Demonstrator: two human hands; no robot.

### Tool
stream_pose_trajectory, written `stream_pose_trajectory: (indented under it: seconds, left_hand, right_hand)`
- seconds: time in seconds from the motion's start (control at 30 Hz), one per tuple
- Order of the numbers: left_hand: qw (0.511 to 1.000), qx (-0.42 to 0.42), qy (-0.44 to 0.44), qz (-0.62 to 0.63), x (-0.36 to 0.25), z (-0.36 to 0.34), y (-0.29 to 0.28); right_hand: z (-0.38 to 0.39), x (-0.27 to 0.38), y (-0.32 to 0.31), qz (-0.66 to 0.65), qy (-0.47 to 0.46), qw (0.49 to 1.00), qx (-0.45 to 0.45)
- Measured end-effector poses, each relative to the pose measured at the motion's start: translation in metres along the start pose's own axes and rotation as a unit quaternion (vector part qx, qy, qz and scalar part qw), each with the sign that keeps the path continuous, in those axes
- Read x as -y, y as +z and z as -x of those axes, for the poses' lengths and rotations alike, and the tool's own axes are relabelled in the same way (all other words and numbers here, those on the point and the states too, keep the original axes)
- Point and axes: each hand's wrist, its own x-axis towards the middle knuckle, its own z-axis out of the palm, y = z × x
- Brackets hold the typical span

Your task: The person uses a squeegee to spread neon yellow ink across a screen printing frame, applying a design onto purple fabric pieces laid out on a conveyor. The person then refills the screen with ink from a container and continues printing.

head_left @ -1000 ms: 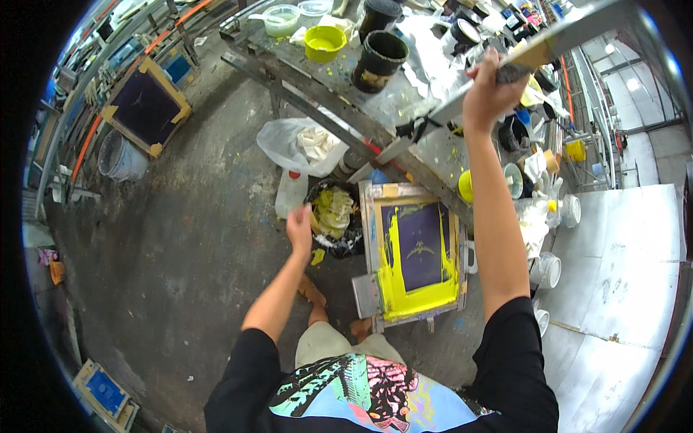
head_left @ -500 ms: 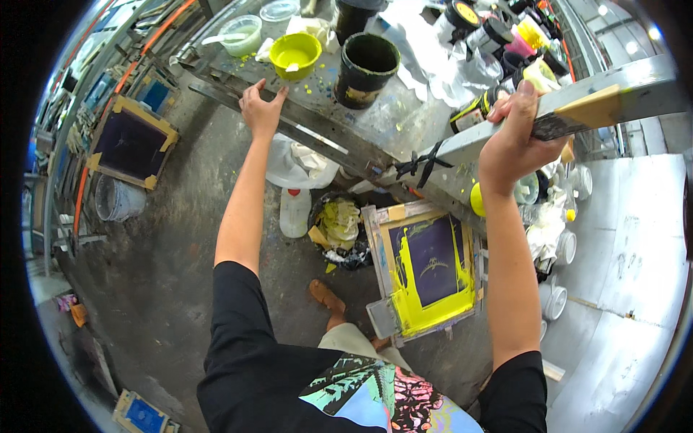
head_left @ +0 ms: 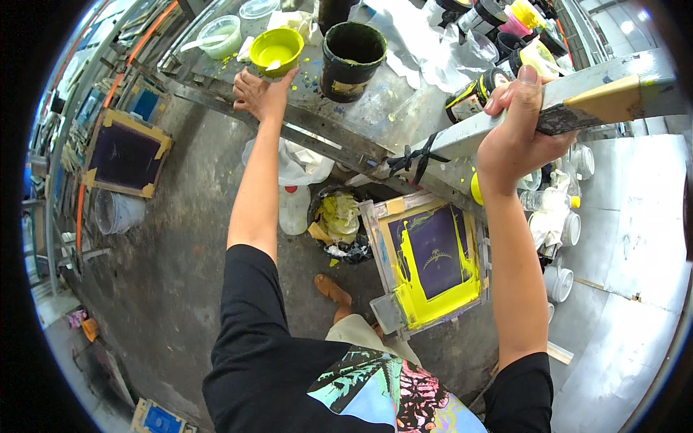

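My left hand (head_left: 261, 97) is at the near side of a small yellow-green bowl (head_left: 277, 49), thumb and fingers spread around its lower edge. Whether the fingertips touch it I cannot tell. Inside the bowl is yellow-green paint, and a small white piece sits at its near rim. My right hand (head_left: 521, 137) is wrapped around a thick grey metal bar (head_left: 462, 137) that has tan tape farther right. Black string (head_left: 417, 160) is tied around the bar's left end. Beyond the left hand, a black tub (head_left: 354, 61) stands on the paint-spattered table (head_left: 411, 108).
A printing screen smeared with yellow ink (head_left: 433, 267) leans below the table. Beside it are a black-lined bin with stained rags (head_left: 339, 220) and a white jug (head_left: 294, 209). At far left stand another screen (head_left: 126, 155) and a bucket (head_left: 119, 211). Jars and rags crowd the right.
My left hand has moved up from the table's edge to the yellow-green bowl. My right hand keeps its grip on the bar. The whole view has shifted slightly.
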Motion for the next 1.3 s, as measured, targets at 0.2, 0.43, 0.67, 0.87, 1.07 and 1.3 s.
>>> stream_pose_trajectory:
  seconds: [0.2, 0.43, 0.67, 0.87, 1.07, 1.3]
  left_hand:
    - [1.000, 0.007, 0.000, 0.003, 0.016, -0.012, -0.003]
    - [0.997, -0.045, -0.022, 0.060, 0.082, -0.024, 0.002]
    - [0.993, -0.048, -0.063, 0.088, 0.028, 0.013, 0.020]
    - [0.980, -0.040, -0.169, 0.095, -0.002, 0.015, 0.038]
    - [0.972, -0.032, -0.187, 0.137, 0.024, 0.005, 0.033]
    - [0.954, -0.114, -0.085, 0.262, 0.083, 0.032, 0.026]
  right_hand:
    - [0.002, -0.003, -0.003, 0.006, -0.007, 1.000, 0.000]
    - [0.002, -0.017, -0.009, -0.044, -0.032, 0.998, 0.039]
    - [0.003, -0.019, -0.009, -0.031, -0.074, 0.996, 0.050]
    - [0.006, -0.018, -0.007, -0.043, -0.046, 0.997, 0.034]
    - [0.008, -0.023, -0.006, -0.059, -0.066, 0.995, 0.037]
    - [0.017, -0.029, -0.016, -0.006, -0.013, 1.000, 0.001]
